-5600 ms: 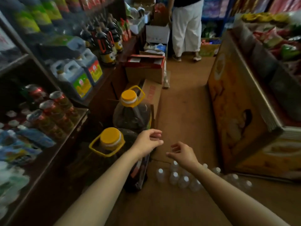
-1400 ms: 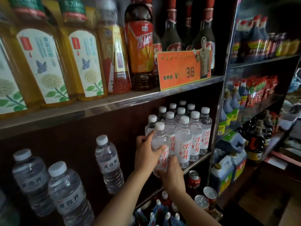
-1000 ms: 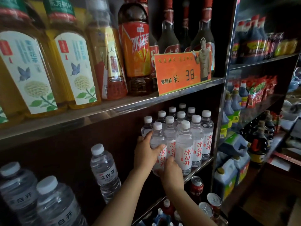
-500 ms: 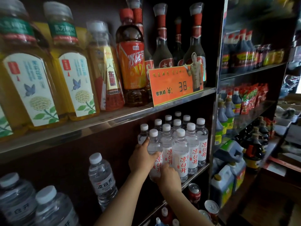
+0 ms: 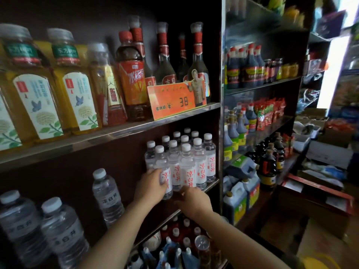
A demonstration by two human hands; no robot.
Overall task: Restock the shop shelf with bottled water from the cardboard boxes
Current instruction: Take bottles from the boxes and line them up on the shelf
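Dark wooden shop shelving fills the view, its boards edged in pale metal. On the middle shelf (image 5: 196, 197), at its right end against the upright, stands a tight cluster of small water bottles (image 5: 191, 162) with white caps and white labels printed in red characters. The front-left water bottle (image 5: 164, 172) of that cluster stands upright at the shelf's front edge, and the left hand (image 5: 150, 186) has its grip wrapped round the lower part of it, fingers curled over the label. The right hand (image 5: 194, 200) sits just beside, low at the shelf edge below the front row; its fingers curl toward the bottle bases, but whether that grip is grasping anything cannot be told.

Further left on the same shelf stands a larger clear water bottle (image 5: 107, 197) on its own, well apart from the cluster, and two more large bottles (image 5: 44, 230) stand at the far left. On the shelf above, an orange price card (image 5: 174, 102) reading 38 leans in front of dark glass bottles with red necks (image 5: 165, 57); to its left stand a red-labelled iced tea bottle (image 5: 132, 80) and yellow tea bottles (image 5: 75, 86). Below the middle shelf, caps of more drinks (image 5: 180, 237) show. Right of the upright, neighbouring shelves carry dark sauce bottles (image 5: 244, 66) and jugs (image 5: 236, 202).
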